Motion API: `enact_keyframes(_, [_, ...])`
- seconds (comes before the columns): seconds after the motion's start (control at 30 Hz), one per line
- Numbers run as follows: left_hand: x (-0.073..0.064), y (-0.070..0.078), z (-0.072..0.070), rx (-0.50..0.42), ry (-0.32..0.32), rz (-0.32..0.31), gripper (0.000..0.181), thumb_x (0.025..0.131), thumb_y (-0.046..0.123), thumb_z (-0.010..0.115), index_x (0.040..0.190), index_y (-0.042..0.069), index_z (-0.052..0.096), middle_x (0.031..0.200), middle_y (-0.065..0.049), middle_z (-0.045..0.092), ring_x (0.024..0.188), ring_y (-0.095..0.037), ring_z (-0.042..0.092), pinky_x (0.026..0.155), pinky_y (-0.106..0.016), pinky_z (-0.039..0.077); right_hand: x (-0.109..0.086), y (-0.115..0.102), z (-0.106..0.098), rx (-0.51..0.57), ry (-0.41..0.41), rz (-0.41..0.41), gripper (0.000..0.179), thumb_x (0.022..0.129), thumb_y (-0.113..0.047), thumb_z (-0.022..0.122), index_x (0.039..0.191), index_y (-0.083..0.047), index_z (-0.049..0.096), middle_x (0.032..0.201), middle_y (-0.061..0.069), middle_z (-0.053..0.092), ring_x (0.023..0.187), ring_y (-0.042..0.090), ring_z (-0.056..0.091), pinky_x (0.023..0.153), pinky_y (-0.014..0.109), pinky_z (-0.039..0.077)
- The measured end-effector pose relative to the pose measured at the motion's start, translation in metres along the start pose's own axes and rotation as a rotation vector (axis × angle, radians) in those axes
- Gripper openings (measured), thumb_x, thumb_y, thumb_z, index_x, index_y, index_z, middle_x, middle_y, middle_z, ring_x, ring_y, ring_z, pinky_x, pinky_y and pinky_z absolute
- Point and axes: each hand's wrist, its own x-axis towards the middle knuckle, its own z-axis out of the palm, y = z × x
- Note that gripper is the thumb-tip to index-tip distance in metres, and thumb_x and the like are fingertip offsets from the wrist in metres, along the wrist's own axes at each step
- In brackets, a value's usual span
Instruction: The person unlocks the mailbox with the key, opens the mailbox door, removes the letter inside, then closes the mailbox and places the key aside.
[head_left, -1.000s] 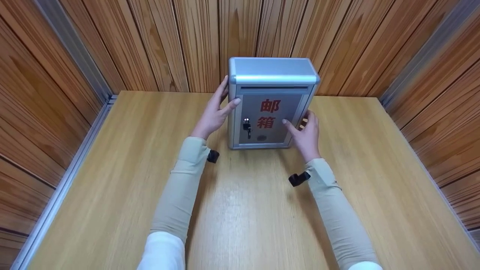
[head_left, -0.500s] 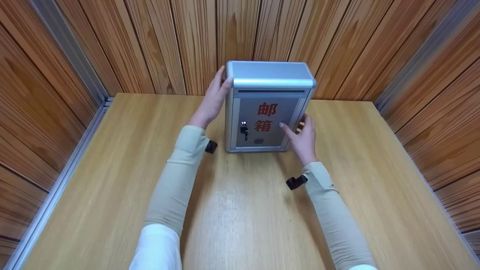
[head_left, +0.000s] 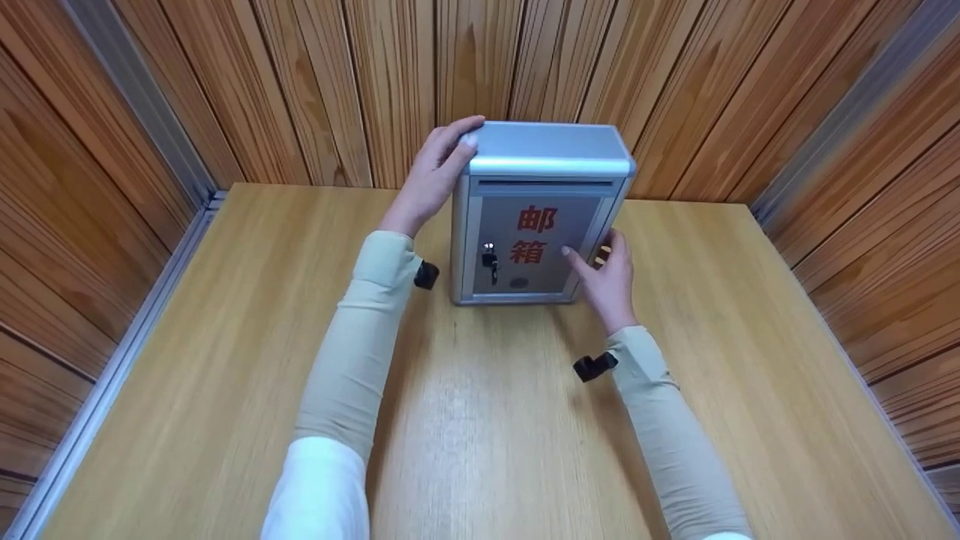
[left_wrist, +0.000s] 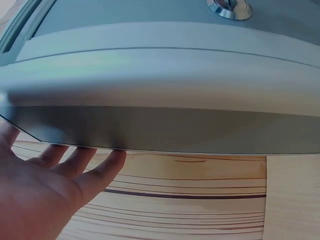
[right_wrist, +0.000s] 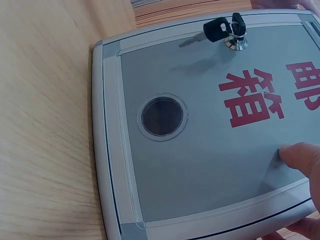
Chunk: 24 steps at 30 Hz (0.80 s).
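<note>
A silver metal mailbox (head_left: 495, 217) with red characters stands upright at the table's back. My left hand (head_left: 435, 176) holds its upper left corner, thumb on the top edge. In the left wrist view, several fingertips of the left hand (left_wrist: 45, 195) reach the rear edge of the side wall. My right hand (head_left: 613, 285) grips the lower right side. Its thumb (right_wrist: 300, 157) presses the front panel while the fingers go round the side, partly hidden. Keys (right_wrist: 216, 30) hang from the lock on the door's left, near a round dark window (right_wrist: 162, 116).
The wooden table (head_left: 465, 420) spreads out in front of the mailbox. Wood-plank walls (head_left: 300, 90) stand behind and at both sides, with metal frame rails (head_left: 120, 360) along the left edge. A narrow slot (head_left: 545, 183) runs across the mailbox's upper front.
My left hand has slid up the mailbox's left side to its top corner. The right hand keeps its grip, and the mailbox has barely shifted in view.
</note>
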Motion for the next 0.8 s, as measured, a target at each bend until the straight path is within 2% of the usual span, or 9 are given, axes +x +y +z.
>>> enact_keyframes(0.17, [-0.001, 0.000, 0.001, -0.006, 0.018, -0.017, 0.044, 0.098, 0.046, 0.045, 0.140, 0.033, 0.046, 0.137, 0.003, 0.038, 0.123, -0.014, 0.039, 0.098, -0.035, 0.035, -0.004, -0.005, 0.000, -0.021, -0.009, 0.009, 0.080, 0.086, -0.038, 0.070, 0.145, -0.007, 0.026, 0.139, 0.012, 0.035, 0.127, 0.026, 0.037, 0.103, 0.039, 0.036])
enact_keyframes(0.33, [-0.001, 0.001, 0.002, -0.007, 0.026, -0.036, 0.044, 0.098, 0.045, 0.045, 0.140, 0.034, 0.046, 0.138, 0.004, 0.038, 0.124, -0.013, 0.038, 0.099, -0.034, 0.035, -0.015, -0.011, 0.005, -0.037, 0.068, -0.024, 0.082, 0.085, -0.033, 0.071, 0.144, -0.008, 0.020, 0.139, 0.011, 0.028, 0.124, 0.024, 0.033, 0.103, 0.040, 0.034])
enact_keyframes(0.47, [-0.001, 0.002, 0.002, -0.007, 0.026, -0.043, 0.044, 0.098, 0.045, 0.045, 0.140, 0.034, 0.046, 0.138, 0.004, 0.038, 0.124, -0.013, 0.038, 0.099, -0.034, 0.035, -0.024, -0.017, 0.009, -0.010, 0.179, -0.093, 0.068, 0.087, -0.032, 0.070, 0.134, -0.010, 0.027, 0.131, 0.005, 0.028, 0.119, 0.019, 0.034, 0.099, 0.034, 0.035])
enact_keyframes(0.6, [-0.002, 0.002, 0.000, -0.011, 0.024, -0.046, 0.044, 0.098, 0.045, 0.045, 0.140, 0.034, 0.046, 0.139, 0.003, 0.037, 0.124, -0.014, 0.038, 0.099, -0.034, 0.035, -0.030, -0.025, 0.014, -0.024, 0.261, -0.215, 0.050, 0.089, -0.030, 0.067, 0.122, -0.007, 0.037, 0.118, 0.003, 0.037, 0.111, 0.015, 0.039, 0.094, 0.030, 0.037])
enact_keyframes(0.7, [-0.002, 0.001, -0.001, -0.014, 0.023, -0.050, 0.044, 0.098, 0.045, 0.045, 0.140, 0.034, 0.046, 0.139, 0.003, 0.037, 0.125, -0.014, 0.038, 0.100, -0.034, 0.035, -0.032, -0.029, 0.020, -0.054, 0.239, -0.321, 0.034, 0.091, -0.027, 0.065, 0.113, -0.006, 0.050, 0.108, 0.002, 0.047, 0.104, 0.013, 0.045, 0.090, 0.034, 0.040])
enact_keyframes(0.8, [-0.003, 0.001, -0.001, -0.015, 0.025, -0.054, 0.044, 0.098, 0.045, 0.045, 0.140, 0.035, 0.045, 0.139, 0.003, 0.037, 0.125, -0.014, 0.038, 0.099, -0.035, 0.035, -0.034, -0.033, 0.030, -0.126, 0.132, -0.389, 0.021, 0.093, -0.028, 0.062, 0.103, -0.010, 0.060, 0.098, -0.001, 0.056, 0.096, 0.013, 0.050, 0.085, 0.034, 0.043])
